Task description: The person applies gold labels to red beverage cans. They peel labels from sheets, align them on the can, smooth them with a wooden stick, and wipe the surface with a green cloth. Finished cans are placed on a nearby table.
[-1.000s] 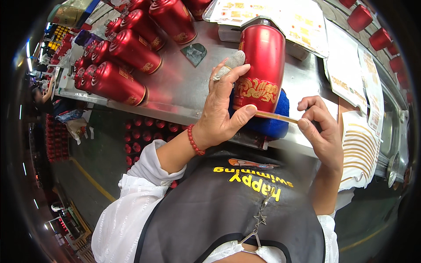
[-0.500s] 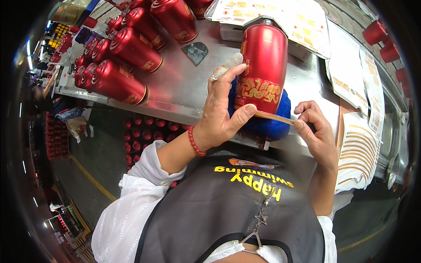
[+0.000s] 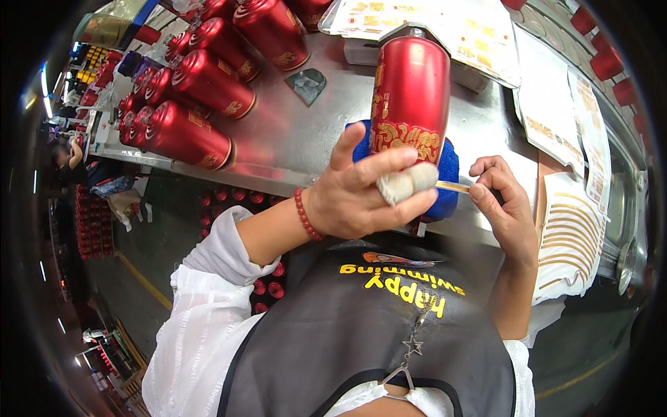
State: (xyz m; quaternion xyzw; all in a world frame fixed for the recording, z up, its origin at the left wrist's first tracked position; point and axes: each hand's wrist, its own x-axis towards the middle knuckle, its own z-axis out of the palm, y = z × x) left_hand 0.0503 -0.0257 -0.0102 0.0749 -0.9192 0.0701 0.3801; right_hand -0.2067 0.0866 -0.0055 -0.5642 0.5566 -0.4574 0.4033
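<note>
A shiny red bottle (image 3: 411,83) with gold dragon decoration lies with its neck away from me and its base on a blue cloth pad (image 3: 448,182). My left hand (image 3: 361,191) rests over the base end with fingers spread. A whitish finger cover (image 3: 406,184) on one of its fingers sits against the bottle's lower edge, hiding part of it. From there a thin gold strip (image 3: 453,186) runs right to my right hand (image 3: 506,208), whose thumb and forefinger pinch its free end.
Several more red bottles (image 3: 187,135) stand on the metal table (image 3: 292,146) at left, near a dark flat scraper-like piece (image 3: 306,85). At right hangs a white sheet of curved gold strips (image 3: 571,236). Printed sticker sheets (image 3: 479,35) lie behind the bottle.
My left hand has turned over and moved from the bottle's left side onto its base edge, covering part of the strip. My right hand still pinches the strip's end, almost unmoved.
</note>
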